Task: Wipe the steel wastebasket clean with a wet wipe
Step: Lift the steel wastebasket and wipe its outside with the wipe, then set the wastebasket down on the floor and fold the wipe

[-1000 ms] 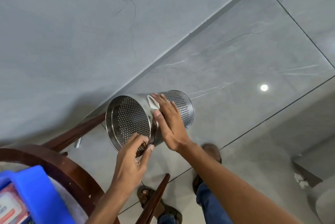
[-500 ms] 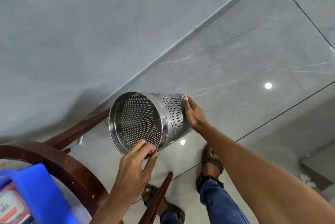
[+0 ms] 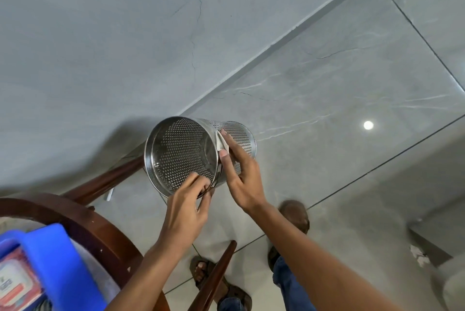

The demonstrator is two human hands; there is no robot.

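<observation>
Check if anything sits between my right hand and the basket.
Only the wipe: the right hand presses it flat against the basket, on the perforated outer wall near the open end. The left hand grips the basket directly. Nothing else visible stands between.

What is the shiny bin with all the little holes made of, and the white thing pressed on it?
The wastebasket looks like polished steel: silvery, mirror-shiny at the rim, punched with neat rows of holes. The wet wipe under the right hand seems thin, soft white cloth or paper, since it folds; which one I cannot tell.
</observation>
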